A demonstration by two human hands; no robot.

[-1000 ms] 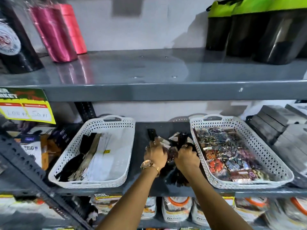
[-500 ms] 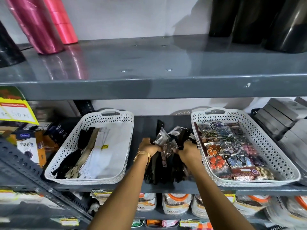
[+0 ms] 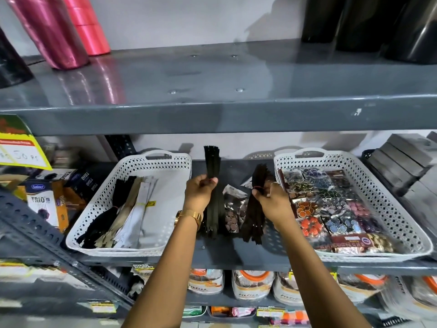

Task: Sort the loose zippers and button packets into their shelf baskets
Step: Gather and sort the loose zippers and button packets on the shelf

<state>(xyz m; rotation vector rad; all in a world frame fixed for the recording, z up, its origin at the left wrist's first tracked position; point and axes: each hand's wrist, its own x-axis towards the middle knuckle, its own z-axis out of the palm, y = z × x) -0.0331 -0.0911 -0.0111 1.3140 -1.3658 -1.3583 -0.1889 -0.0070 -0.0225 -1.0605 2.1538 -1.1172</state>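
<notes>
Grey metal shelf (image 3: pixel 212 254), centre of frame: carries two white perforated baskets with a bare strip between them. A second grey shelf board (image 3: pixel 212 110) runs across the upper half of the frame.

Right basket (image 3: pixel 402 209), lower right: filled with button packets (image 3: pixel 331 209) in clear wrap, buttons of orange, blue, purple and gold tones showing through.

Left basket (image 3: pixel 179 176), lower left: holds zippers (image 3: pixel 118 214) laid lengthwise along its left side, black, tan and white; its right part is bare.

Pink ribbon rolls (image 3: pixel 61 31), upper left, stand on the upper shelf board. Dark rolls (image 3: pixel 378 24), upper right, stand on the same board.

My left hand (image 3: pixel 199 194), centre of frame: clenched around a bundle of black zippers (image 3: pixel 212 166), gripped near mid-length and held upright over the bare strip, just beside the left basket's right wall. A gold watch (image 3: pixel 189 215) sits on that wrist.

My right hand (image 3: pixel 272 202), right of centre: closed around a second bundle of dark zippers (image 3: pixel 257 183) bound by a thin red band, held tilted, just beside the right basket's left wall.

Loose packet of brown buttons (image 3: pixel 233 209), centre: lies on the bare strip between my two hands, partly behind the zipper bundles.

Yellow price tag (image 3: pixel 21 152), left edge: writing blurred.
</notes>
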